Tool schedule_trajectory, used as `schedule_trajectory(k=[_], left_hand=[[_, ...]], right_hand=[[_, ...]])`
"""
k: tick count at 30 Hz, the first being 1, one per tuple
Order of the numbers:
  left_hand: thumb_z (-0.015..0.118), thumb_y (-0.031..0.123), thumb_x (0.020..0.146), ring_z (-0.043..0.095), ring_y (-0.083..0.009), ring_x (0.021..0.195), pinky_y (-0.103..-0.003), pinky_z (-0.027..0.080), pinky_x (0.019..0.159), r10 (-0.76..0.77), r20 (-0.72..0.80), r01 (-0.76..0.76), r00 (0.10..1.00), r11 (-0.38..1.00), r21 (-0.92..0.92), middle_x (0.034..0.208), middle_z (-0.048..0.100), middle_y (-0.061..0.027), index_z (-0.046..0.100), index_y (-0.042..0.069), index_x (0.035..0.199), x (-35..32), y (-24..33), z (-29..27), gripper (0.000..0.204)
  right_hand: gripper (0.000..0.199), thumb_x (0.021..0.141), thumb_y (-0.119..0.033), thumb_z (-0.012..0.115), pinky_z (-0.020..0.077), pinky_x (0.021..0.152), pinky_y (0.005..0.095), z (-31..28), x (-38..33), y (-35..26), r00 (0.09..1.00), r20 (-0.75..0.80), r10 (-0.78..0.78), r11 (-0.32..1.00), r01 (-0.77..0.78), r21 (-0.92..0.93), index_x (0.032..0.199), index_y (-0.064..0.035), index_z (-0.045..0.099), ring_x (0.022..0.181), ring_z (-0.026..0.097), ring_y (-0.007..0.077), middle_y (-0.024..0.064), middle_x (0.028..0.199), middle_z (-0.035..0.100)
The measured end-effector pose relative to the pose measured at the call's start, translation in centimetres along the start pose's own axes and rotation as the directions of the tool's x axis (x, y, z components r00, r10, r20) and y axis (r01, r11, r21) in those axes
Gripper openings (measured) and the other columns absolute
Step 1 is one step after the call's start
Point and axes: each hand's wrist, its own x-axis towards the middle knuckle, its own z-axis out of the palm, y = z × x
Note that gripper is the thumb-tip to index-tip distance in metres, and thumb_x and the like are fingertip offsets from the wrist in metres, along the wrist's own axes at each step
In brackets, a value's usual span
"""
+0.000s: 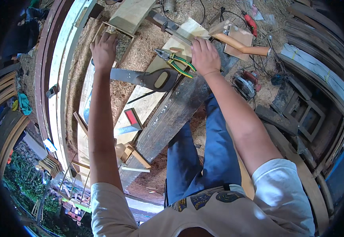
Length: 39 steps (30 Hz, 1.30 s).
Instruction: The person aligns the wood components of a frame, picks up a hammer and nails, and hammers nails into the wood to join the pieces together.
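My left hand (104,51) is at the far left, fingers curled down at the corner of a thin wooden strip frame (120,30); what lies under the fingertips is hidden. My right hand (206,56) has its fingers bent over the near end of a narrow bar (178,36) that carries a small dark block. Just left of that hand, pliers (183,65) with green-and-yellow handles lie on a pale board (145,107). Between my arms rests a handsaw (160,80), its dark handle toward the right. Nearer me is a dark-edged block with a red face (131,117).
A worn thick plank (168,118) runs diagonally before my legs. To the right lie a circular saw (245,84), an orange-brown wooden rod (243,46) and a red tool (251,24). Long beams (63,71) stand at the left. Shavings (138,51) cover the ground.
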Motion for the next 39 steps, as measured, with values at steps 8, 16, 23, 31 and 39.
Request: schedule_trajectory(k=[8,16,23,31,39], left_hand=[[0.059,0.022,0.098,0.060,-0.0298,0.110,-0.052,0.043,0.091,0.031,-0.047,-0.028,0.998,0.998,0.061,0.115,0.065,-0.0061,0.067,0.013,0.115,-0.1,0.2,1.0,0.021],[0.057,0.020,0.095,0.065,-0.0371,0.093,-0.054,0.045,0.085,-0.169,0.062,0.178,0.984,0.962,-0.207,0.098,0.068,-0.0154,0.061,0.007,0.107,0.2,1.3,-1.6,0.018],[0.053,0.016,0.104,0.067,-0.0287,0.079,-0.039,0.052,0.073,-0.339,0.136,0.354,0.931,0.746,-0.564,0.090,0.069,-0.0158,0.062,0.001,0.105,0.3,3.4,-4.7,0.017],[0.054,0.018,0.108,0.061,-0.0112,0.081,-0.028,0.049,0.074,-0.481,0.236,0.438,0.845,0.367,-0.820,0.092,0.068,-0.0045,0.064,0.000,0.107,-1.6,1.1,-3.0,0.020],[0.055,0.004,0.105,0.060,-0.0090,0.081,-0.023,0.048,0.073,-0.441,0.187,0.308,0.878,0.222,-0.925,0.100,0.071,-0.0078,0.059,-0.002,0.128,-2.4,1.3,-4.0,0.024]], right_hand=[[0.022,0.094,-0.020,0.061,0.0504,0.097,0.0385,-0.1,0.1,0.2,0.998,-0.069,-0.001,0.998,0.005,0.057,0.112,-0.0079,0.062,0.108,0.061,0.0261,0.0083,0.115,0.066],[0.027,0.091,-0.020,0.062,0.0502,0.097,0.0386,0.0,0.1,0.4,0.999,-0.049,-0.018,0.999,0.020,0.047,0.115,-0.0077,0.062,0.107,0.061,0.0251,0.0082,0.118,0.066],[0.024,0.093,-0.019,0.061,0.0493,0.100,0.0385,-0.1,0.1,0.4,1.000,0.010,0.004,0.999,-0.004,0.035,0.115,-0.0077,0.061,0.113,0.061,0.0265,0.0087,0.122,0.065],[0.029,0.095,-0.023,0.060,0.0491,0.099,0.0399,-0.3,0.3,-0.2,0.999,0.044,-0.013,1.000,0.012,0.018,0.120,-0.0084,0.061,0.112,0.059,0.0268,0.0078,0.122,0.064],[0.023,0.095,-0.020,0.061,0.0496,0.096,0.0407,-0.5,0.4,-0.1,0.999,0.047,-0.005,1.000,0.005,-0.001,0.114,-0.0080,0.060,0.109,0.060,0.0295,0.0084,0.123,0.064]])
